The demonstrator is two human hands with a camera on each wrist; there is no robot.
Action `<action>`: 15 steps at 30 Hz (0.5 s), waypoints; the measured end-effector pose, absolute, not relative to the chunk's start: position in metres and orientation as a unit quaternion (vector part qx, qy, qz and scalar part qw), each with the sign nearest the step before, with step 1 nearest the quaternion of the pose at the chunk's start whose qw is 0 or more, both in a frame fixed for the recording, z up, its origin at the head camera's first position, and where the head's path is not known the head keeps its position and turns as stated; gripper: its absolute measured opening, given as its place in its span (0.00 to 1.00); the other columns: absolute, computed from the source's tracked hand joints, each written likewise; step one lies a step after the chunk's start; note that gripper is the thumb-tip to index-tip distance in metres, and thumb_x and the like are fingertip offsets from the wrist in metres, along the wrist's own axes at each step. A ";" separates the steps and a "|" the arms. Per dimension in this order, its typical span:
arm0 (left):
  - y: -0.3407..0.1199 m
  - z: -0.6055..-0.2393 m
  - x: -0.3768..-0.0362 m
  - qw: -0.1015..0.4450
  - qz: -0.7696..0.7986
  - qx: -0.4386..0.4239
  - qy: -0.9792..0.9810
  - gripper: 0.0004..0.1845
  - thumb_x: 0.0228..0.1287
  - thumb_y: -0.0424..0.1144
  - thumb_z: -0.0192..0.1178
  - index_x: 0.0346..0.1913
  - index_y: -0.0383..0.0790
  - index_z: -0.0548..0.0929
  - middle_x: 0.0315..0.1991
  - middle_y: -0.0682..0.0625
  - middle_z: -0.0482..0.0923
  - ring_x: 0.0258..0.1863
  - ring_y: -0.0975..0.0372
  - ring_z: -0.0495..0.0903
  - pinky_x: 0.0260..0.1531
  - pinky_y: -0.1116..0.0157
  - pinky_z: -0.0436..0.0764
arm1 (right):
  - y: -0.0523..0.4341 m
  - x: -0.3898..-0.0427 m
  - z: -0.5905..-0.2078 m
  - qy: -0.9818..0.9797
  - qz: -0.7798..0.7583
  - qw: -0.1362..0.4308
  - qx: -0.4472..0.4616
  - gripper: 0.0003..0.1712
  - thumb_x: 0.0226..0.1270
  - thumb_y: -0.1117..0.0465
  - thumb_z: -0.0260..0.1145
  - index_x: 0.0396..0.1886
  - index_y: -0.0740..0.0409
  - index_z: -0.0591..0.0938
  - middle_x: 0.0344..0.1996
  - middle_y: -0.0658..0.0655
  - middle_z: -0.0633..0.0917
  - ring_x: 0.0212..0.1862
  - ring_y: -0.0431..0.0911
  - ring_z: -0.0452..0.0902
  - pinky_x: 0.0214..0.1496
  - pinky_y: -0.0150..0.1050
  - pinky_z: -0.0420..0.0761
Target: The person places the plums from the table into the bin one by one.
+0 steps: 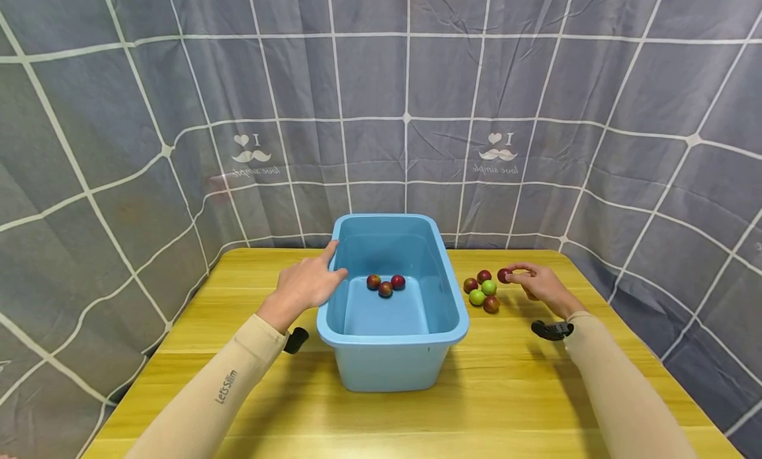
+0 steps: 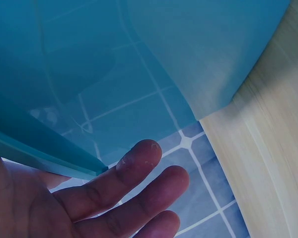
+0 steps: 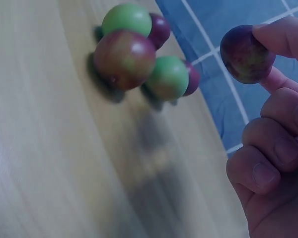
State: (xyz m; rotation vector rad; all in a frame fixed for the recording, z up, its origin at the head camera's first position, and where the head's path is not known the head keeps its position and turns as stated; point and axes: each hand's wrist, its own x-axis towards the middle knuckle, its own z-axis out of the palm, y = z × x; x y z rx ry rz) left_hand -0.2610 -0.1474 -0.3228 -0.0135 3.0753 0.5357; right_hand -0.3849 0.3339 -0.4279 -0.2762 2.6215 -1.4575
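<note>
A blue plastic tub (image 1: 393,339) stands on the wooden table, with three dark red plums (image 1: 385,289) on its floor. My left hand (image 1: 306,282) rests at the tub's left rim, thumb over the inside and the other fingers outside. The left wrist view shows those fingers (image 2: 151,193) fairly straight below the rim. To the right of the tub, my right hand (image 1: 542,287) pinches a dark red plum (image 3: 246,54) between thumb and index finger, raised above the table. Its other fingers are curled in.
Beside the tub's right wall lies a small group of red plums (image 1: 491,304) and green plums (image 1: 477,297), just left of my right hand. A grey curtain (image 1: 381,148) with white grid lines hangs behind the table (image 1: 381,419) and along both sides.
</note>
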 end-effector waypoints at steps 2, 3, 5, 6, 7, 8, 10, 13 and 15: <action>-0.147 -0.323 -0.261 0.010 0.171 -0.005 0.985 0.41 0.72 0.61 0.44 0.82 0.56 0.45 0.25 0.46 0.75 0.23 0.53 0.75 0.22 0.59 0.70 | 0.332 -0.385 -0.424 0.869 -0.481 0.063 -0.097 0.32 0.71 0.44 0.65 0.64 0.62 0.75 0.12 0.44 0.62 0.16 0.40 0.55 0.24 0.40 0.61; -0.147 -0.324 -0.261 0.010 0.172 -0.004 0.985 0.41 0.72 0.61 0.44 0.82 0.56 0.45 0.25 0.46 0.75 0.23 0.53 0.75 0.22 0.59 0.71 | 0.331 -0.385 -0.421 0.870 -0.478 0.063 -0.102 0.32 0.71 0.44 0.65 0.64 0.62 0.75 0.12 0.44 0.62 0.16 0.40 0.55 0.24 0.40 0.61; -0.148 -0.324 -0.261 0.009 0.172 -0.004 0.985 0.41 0.72 0.61 0.44 0.82 0.56 0.45 0.25 0.46 0.75 0.23 0.53 0.75 0.22 0.59 0.70 | 0.329 -0.386 -0.416 0.870 -0.476 0.061 -0.112 0.32 0.71 0.45 0.65 0.63 0.63 0.75 0.12 0.44 0.62 0.16 0.40 0.55 0.24 0.40 0.61; -0.148 -0.324 -0.261 0.009 0.172 -0.003 0.985 0.41 0.72 0.61 0.44 0.82 0.55 0.45 0.25 0.46 0.75 0.23 0.53 0.75 0.22 0.59 0.71 | 0.328 -0.386 -0.414 0.869 -0.478 0.062 -0.115 0.31 0.71 0.45 0.65 0.63 0.62 0.75 0.12 0.44 0.62 0.16 0.40 0.54 0.24 0.40 0.61; -0.148 -0.324 -0.261 0.009 0.172 -0.003 0.985 0.41 0.72 0.61 0.44 0.82 0.55 0.45 0.25 0.46 0.75 0.23 0.53 0.75 0.22 0.59 0.71 | 0.327 -0.387 -0.411 0.868 -0.477 0.061 -0.120 0.31 0.71 0.46 0.65 0.63 0.62 0.76 0.12 0.45 0.64 0.16 0.40 0.54 0.23 0.40 0.61; -0.148 -0.324 -0.261 0.009 0.172 -0.002 0.985 0.41 0.72 0.61 0.44 0.82 0.55 0.45 0.24 0.46 0.75 0.23 0.53 0.75 0.22 0.59 0.71 | 0.326 -0.387 -0.408 0.868 -0.478 0.061 -0.123 0.30 0.71 0.46 0.65 0.63 0.61 0.76 0.13 0.45 0.66 0.16 0.40 0.55 0.23 0.39 0.61; -0.148 -0.324 -0.261 0.009 0.172 -0.002 0.985 0.41 0.72 0.61 0.44 0.82 0.55 0.45 0.24 0.46 0.74 0.23 0.53 0.75 0.22 0.59 0.71 | 0.324 -0.387 -0.403 0.866 -0.478 0.060 -0.137 0.29 0.72 0.46 0.65 0.62 0.61 0.76 0.17 0.43 0.75 0.16 0.40 0.55 0.23 0.38 0.61; -0.148 -0.324 -0.261 0.009 0.173 -0.003 0.985 0.41 0.72 0.61 0.44 0.82 0.55 0.45 0.24 0.46 0.75 0.23 0.54 0.75 0.22 0.59 0.71 | 0.320 -0.387 -0.395 0.866 -0.472 0.056 -0.152 0.27 0.72 0.46 0.65 0.62 0.58 0.77 0.20 0.44 0.80 0.15 0.40 0.56 0.22 0.36 0.62; -0.148 -0.324 -0.261 0.010 0.173 -0.003 0.985 0.41 0.72 0.61 0.44 0.82 0.55 0.45 0.25 0.46 0.75 0.23 0.53 0.75 0.22 0.59 0.71 | 0.318 -0.387 -0.390 0.866 -0.471 0.052 -0.161 0.26 0.72 0.47 0.66 0.61 0.57 0.78 0.20 0.44 0.79 0.16 0.41 0.57 0.22 0.36 0.63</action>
